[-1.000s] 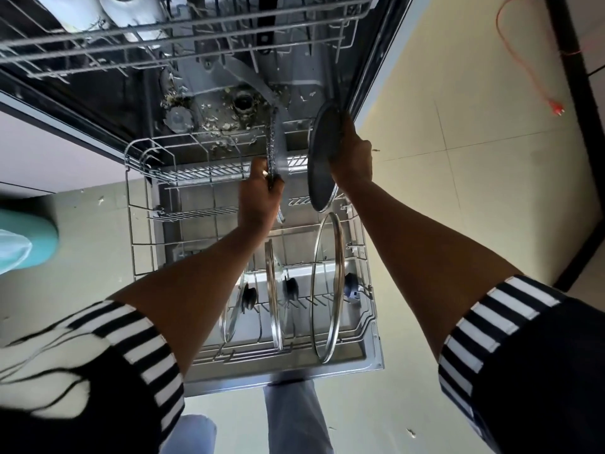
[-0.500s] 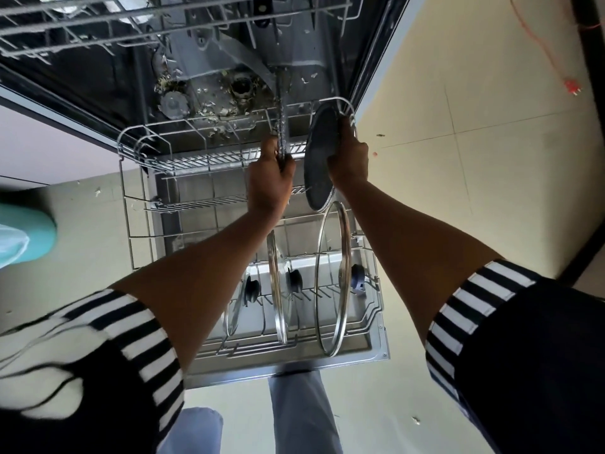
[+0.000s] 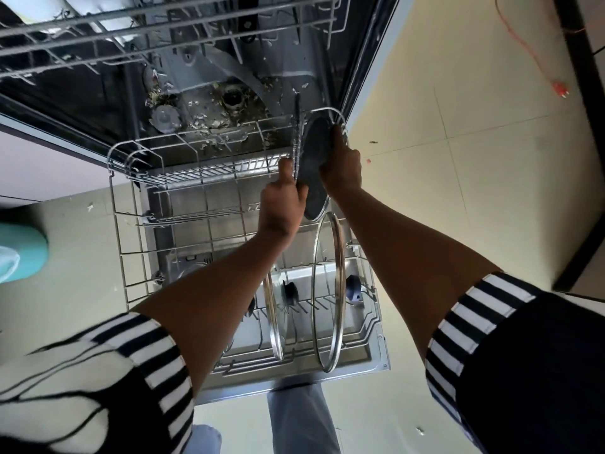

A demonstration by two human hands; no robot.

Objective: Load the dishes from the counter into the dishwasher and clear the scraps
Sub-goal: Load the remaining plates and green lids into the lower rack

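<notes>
Left hand (image 3: 283, 204): fingers curled round the near edge of a thin, patterned plate (image 3: 296, 142) seen edge-on, thumb laid up along it — a firm hold.
Right hand (image 3: 342, 168): fingers wrapped round the right rim of a dark grey round plate (image 3: 312, 158), forefinger stretched along the rim toward 12 o'clock.
Plates: both upright, side by side, almost touching, at 12 o'clock from frame centre, over the far right corner of the pulled-out grey wire lower rack (image 3: 121, 231); cannot tell whether either sits in the tines.
Rack, 6 o'clock end: large steel-rimmed glass lid (image 3: 328, 306) on edge, smaller glass lid (image 3: 274, 322) at its 9 o'clock — apart.
Tub floor: pale food scraps (image 3: 209, 121) at 11 o'clock.
Upper wire rack (image 3: 170, 24): 11 o'clock, top edge.
Floor: orange cable (image 3: 523, 50) at 2 o'clock.
</notes>
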